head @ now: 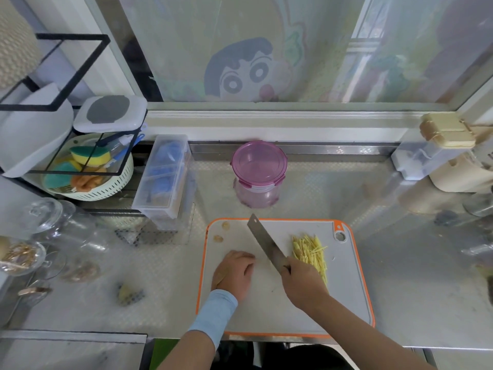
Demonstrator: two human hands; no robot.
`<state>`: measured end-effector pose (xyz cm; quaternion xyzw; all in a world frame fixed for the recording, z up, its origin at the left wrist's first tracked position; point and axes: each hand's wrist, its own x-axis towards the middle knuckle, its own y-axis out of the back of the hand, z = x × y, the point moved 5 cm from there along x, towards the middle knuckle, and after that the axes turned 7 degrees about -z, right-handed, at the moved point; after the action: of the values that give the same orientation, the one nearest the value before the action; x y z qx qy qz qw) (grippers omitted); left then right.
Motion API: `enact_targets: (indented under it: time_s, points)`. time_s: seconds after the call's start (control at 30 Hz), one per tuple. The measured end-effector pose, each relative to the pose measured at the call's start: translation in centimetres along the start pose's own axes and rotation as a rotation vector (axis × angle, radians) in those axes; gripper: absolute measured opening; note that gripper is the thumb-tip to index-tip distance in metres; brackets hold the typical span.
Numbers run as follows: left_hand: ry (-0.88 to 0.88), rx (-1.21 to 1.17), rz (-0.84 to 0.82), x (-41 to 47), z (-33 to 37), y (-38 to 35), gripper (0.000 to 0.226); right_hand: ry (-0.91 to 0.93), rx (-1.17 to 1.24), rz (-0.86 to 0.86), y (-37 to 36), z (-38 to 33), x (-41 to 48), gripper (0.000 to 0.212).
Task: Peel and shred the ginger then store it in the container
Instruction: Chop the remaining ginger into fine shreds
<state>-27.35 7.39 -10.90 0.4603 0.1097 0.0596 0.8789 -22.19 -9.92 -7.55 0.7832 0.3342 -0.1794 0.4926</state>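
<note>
ginger: a heap of thin yellow ginger shreds [310, 252] lay on the right half of the cutting board [344, 289], just beside the blade and partly hidden behind the right hand.
knife: the knife [266, 244] slanted across the middle of the board, its tip pointing away toward the container.
right hand: the right hand [301, 284] was wrapped round the knife handle.
left hand: the left hand [234, 271] lay knuckles-up on the board left of the blade, fingers curled under. a hint of yellow showed beneath it, but i could not tell whether it held a piece of ginger.
scraps: two small pale scraps [222, 232] sat at the board's far left corner, likely trimmings.
container: the pink container [258, 174] stood on the desk beyond the board, well apart from the shreds. its lid was clipped on and it looked empty.
desk: a yellowish lump [128, 292] lay left of the board, too blurred to name.
done: peeling looked finished, and most of the shredding too, judging by the heap.
left: perhaps a last piece to cut, then opening the container, moving the shreds in and closing it.
</note>
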Motion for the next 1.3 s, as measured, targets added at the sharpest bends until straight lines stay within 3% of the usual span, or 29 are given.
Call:
enact_targets:
  time_s: [0.13,0.2,0.33,0.57,0.77,1.03,1.13,1.23,1.3]
  points:
    - [0.236,-0.223,0.249,-0.5,-3.5,4.4,0.016,-0.028,0.142,0.015,-1.1,-1.1,-1.1,0.018]
    - [0.275,-0.268,0.280,-0.5,-4.6,6.2,0.021,-0.025,0.194,-0.028,-2.5,-2.1,-1.4,0.018]
    - [0.266,-0.204,0.154,0.7,-6.4,7.7,0.022,-0.079,0.262,-0.045,-4.2,-1.8,-1.6,0.018]
    - [0.093,-0.025,0.043,2.4,-7.2,8.0,0.027,-0.182,0.287,0.184,-2.1,-0.7,-2.1,0.015]
    - [0.041,0.197,-0.121,3.2,-6.7,7.2,0.023,-0.061,0.216,0.076,-4.2,-2.9,-1.8,0.015]
    - [-0.090,0.303,-0.191,2.0,-4.0,5.1,0.027,-0.172,0.251,0.156,-2.7,-1.5,-1.9,0.014]
    - [-0.150,0.233,-0.170,0.2,-3.3,4.8,0.028,-0.136,0.232,0.142,-2.4,-2.3,-1.6,0.017]
    - [-0.031,0.103,-0.034,-0.2,-5.3,6.3,0.031,-0.093,0.169,0.120,-2.4,-3.4,-1.3,0.021]
    - [0.044,0.136,0.043,0.2,-7.5,7.3,0.034,-0.089,0.134,0.117,-2.6,-3.8,-1.0,0.022]
